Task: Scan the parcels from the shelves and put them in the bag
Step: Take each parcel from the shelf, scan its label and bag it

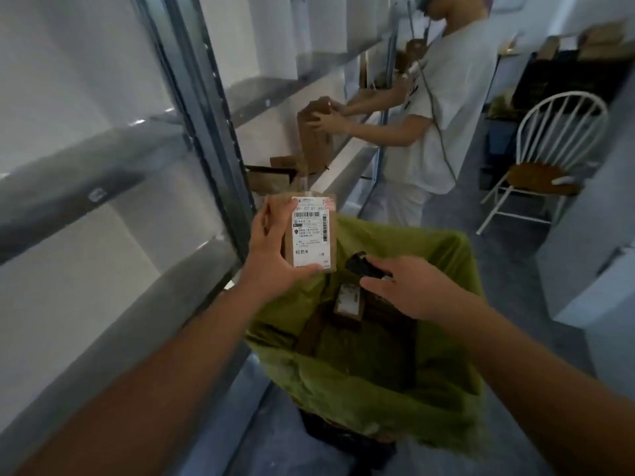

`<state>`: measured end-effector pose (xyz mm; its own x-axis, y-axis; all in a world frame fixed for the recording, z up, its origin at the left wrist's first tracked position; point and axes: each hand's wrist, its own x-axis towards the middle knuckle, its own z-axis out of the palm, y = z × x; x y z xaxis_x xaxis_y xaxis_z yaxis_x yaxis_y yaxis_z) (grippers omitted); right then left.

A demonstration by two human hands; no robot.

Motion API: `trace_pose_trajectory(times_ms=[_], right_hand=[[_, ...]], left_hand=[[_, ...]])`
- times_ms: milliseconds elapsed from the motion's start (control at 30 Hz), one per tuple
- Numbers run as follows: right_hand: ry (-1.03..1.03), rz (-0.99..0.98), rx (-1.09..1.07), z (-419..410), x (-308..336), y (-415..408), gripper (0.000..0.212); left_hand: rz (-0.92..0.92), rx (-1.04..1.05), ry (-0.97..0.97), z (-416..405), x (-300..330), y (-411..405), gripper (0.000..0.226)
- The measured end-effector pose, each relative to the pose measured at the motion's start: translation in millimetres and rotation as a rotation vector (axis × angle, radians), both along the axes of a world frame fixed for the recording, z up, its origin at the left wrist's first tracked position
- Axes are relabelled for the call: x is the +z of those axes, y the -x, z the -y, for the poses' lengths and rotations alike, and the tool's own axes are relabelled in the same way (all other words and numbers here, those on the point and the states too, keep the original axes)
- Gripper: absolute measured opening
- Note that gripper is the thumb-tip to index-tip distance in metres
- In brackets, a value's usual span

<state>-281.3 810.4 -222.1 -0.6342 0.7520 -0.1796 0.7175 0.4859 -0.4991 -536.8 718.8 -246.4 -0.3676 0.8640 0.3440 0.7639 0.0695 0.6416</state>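
Fingers of the left hand (271, 249) curl round a brown parcel (311, 231), label facing up, held above the green bag (443, 379). Inside the bag lie more parcels (348, 304), dim and partly hidden. The right hand (409, 286) grips a black scanner (360, 264), mostly covered by its fingers.

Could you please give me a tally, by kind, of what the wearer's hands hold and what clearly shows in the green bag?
Brown parcels: 2, one in the left hand at, one in the green bag at
Black scanners: 1, in the right hand at
Total: 3
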Motion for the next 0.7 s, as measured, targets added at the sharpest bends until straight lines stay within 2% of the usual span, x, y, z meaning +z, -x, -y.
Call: trace_pose_trajectory(times_ms=[233,467,700], right_hand=[[0.185,0.105,-0.184,-53,-75,-25,0.066],[0.375,0.230,-0.290,-58,-135,-40,0.066],[0.486,0.302,-0.420,-49,-175,-15,0.065]], left_hand=[[0.161,-0.134,0.263,-61,-109,-29,0.131],[0.310,-0.114,0.615,-84,-206,-27,0.131],[0.454,-0.104,0.950,-88,-296,-5,0.136]])
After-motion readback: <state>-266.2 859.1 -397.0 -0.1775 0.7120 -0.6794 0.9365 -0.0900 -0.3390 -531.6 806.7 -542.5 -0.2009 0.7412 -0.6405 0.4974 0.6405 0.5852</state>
